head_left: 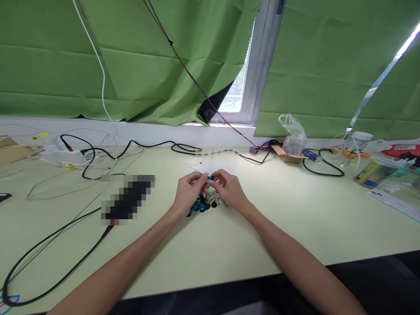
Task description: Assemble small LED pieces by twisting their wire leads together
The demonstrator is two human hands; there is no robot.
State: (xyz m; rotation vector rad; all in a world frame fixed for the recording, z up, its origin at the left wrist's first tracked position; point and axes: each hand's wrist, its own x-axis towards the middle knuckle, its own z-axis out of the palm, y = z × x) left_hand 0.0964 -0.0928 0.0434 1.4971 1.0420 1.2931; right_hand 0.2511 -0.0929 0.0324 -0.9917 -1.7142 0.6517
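Note:
My left hand [190, 189] and my right hand [230, 189] meet over the middle of the table, fingers pinched. Between their fingertips is a small shiny blue piece [210, 178], partly covered by the fingers; its exact kind is too small to make out. A thin strand juts out by my left fingertips. Right below the hands lies a pile of small parts: shiny blue balls [196, 206], some green ones, flat black discs [214, 204] and thin metal pins [213, 195]. My left hand hides part of this pile.
Behind the hands lies a clear plastic sheet or bag [216, 153]. A blurred dark object [127, 199] with a black cable is at left. White power strips [62, 155] stand back left. A small cardboard box [288, 155] and a clear tub [382, 173] are at right.

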